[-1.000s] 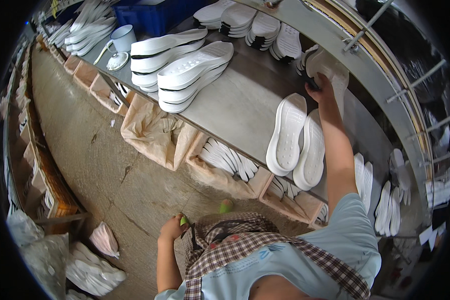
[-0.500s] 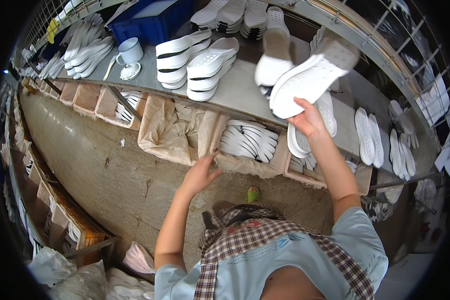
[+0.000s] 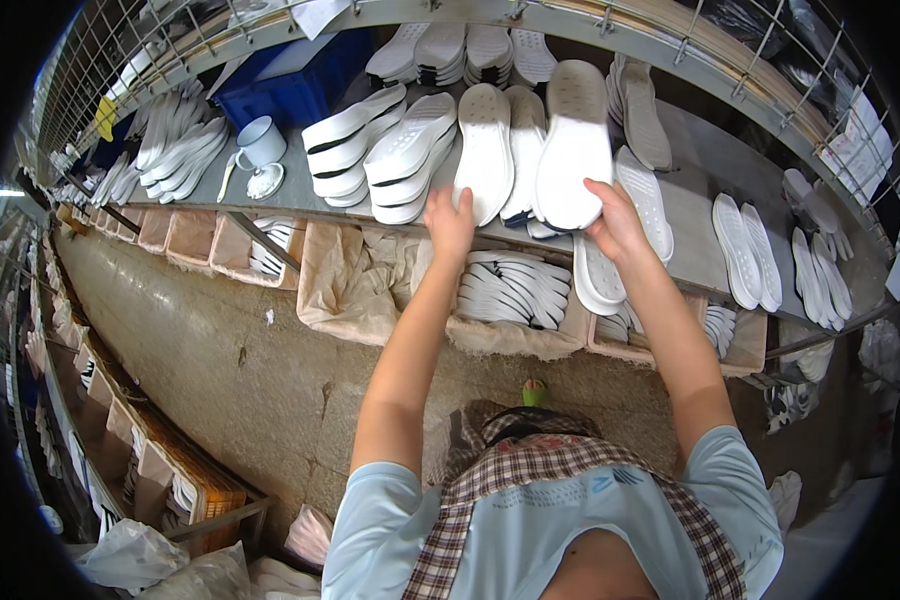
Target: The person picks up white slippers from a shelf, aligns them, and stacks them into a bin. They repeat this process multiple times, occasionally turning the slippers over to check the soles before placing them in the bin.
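My left hand is closed on the near end of a white shoe sole, its thumb along the edge. Another white shoe sole stands tilted in my right hand, the thumb on its face and the other fingers partly hidden. Between and behind these two, more soles rest on the grey table. A stack of thick white soles stands just left of my left hand. Beside my right hand, a dotted white sole lies at the table edge.
Paper-lined bins run below the table; one holds several soles. A blue crate, a mug and a small white dish stand to the left. Wire mesh borders the far side. Paired soles lie at right.
My left hand has risen from above the bins to the table and taken hold of a sole. My right hand's sole has turned from slanting to nearly straight away from me.
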Action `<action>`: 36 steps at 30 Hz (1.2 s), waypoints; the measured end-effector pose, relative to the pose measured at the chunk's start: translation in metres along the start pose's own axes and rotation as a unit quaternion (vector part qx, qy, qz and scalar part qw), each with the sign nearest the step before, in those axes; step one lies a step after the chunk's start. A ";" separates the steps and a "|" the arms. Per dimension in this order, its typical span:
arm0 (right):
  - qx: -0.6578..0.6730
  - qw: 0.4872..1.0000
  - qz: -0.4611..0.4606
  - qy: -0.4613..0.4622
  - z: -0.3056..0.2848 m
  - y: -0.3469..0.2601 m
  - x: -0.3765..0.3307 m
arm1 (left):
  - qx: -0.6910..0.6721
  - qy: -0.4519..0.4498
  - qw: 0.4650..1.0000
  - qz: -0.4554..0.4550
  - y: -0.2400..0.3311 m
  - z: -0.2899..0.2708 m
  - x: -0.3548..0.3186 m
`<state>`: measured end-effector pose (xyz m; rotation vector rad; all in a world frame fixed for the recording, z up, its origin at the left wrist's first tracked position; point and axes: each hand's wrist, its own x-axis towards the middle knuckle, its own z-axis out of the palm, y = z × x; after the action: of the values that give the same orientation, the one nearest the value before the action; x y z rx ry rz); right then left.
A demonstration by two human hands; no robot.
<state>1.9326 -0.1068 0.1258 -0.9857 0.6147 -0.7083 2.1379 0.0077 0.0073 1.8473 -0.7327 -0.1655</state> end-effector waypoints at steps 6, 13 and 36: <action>-0.246 0.967 -0.047 -0.037 0.042 0.019 0.044 | -0.329 -0.043 0.919 -0.213 0.024 0.005 0.032; -0.527 0.765 -0.369 0.032 -0.001 0.001 0.049 | -0.322 -0.181 0.910 -0.187 0.041 0.019 0.049; -0.193 0.980 -0.017 0.035 -0.024 -0.003 0.056 | -0.608 -0.234 0.740 -0.167 0.072 0.051 0.058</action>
<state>1.9486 -0.1632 0.1098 -1.3370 0.8178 -0.6677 2.1326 -0.0816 0.0642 0.6043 -0.3936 -1.1029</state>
